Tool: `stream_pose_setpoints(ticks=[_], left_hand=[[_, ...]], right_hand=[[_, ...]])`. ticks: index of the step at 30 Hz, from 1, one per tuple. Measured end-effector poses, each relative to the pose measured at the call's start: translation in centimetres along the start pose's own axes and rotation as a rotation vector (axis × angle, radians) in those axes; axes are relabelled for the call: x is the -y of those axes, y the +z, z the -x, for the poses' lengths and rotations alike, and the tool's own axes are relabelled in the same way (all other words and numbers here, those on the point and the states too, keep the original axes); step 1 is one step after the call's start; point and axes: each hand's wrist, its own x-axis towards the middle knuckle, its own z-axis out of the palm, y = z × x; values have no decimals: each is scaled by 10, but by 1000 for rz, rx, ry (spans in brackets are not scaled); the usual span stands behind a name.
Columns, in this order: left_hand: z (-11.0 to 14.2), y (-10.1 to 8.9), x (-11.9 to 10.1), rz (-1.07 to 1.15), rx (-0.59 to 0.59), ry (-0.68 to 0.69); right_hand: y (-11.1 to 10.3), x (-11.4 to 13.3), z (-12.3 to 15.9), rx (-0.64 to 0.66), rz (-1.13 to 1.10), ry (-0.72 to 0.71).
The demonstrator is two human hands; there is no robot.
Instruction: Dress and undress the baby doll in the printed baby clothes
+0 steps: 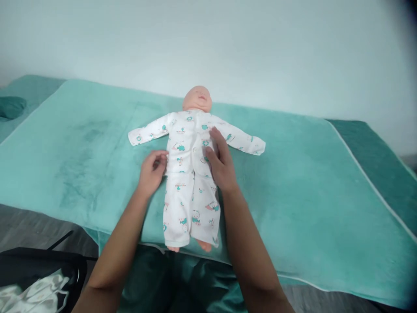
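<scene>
Right hand point(223, 163) is loosely spread, thumb apart, over one side of the shirt point(180, 130), gripping nothing visible. Left hand point(152, 171) bends inward, fingers curled at the opposite edge; whether it pinches cloth I cannot tell. The doll point(196, 101) lies face-up on the sheet point(97, 174), between both forearms point(125, 234).

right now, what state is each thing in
doll: lying on its back, dressed
printed top: worn, sleeves spread wide
printed pants: worn, feet poking out
left hand: fingers curled at the top's edge, grip unclear
right hand: open, at the top's front
teal sheet: spread out
patterned cloth: crumpled, lower left
</scene>
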Motion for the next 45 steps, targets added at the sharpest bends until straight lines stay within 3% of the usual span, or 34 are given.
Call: stream_pose_setpoints(ticks=[4, 7, 10, 13, 15, 17, 21, 25, 32, 45], left_hand=[[35, 0, 11, -227, 48, 106], [46, 1, 11, -316, 9, 88], [49, 1, 9, -299, -22, 34], [49, -4, 10, -180, 17, -3], [43, -13, 11, -142, 64, 1], [30, -27, 13, -238, 42, 12], [-11, -61, 16, -687, -130, -78], [-49, -77, 17, -950, -84, -190], [-84, -70, 30, -1039, -126, -165], [-86, -69, 39, -994, -280, -194]], right_hand=[[-5, -10, 42, 48, -44, 120], [-8, -8, 70, 31, -53, 172], [-6, -4, 92, -24, -51, 189], [-7, -5, 102, -68, -77, 190], [-16, -11, 96, -81, -114, 230], [-36, -21, 79, -125, -55, 287], [-90, -49, 28, -377, 454, 336], [-119, -71, -16, -375, 723, 466], [-114, -88, -48, -361, 815, 506], [-115, -95, -48, -438, 854, 384]])
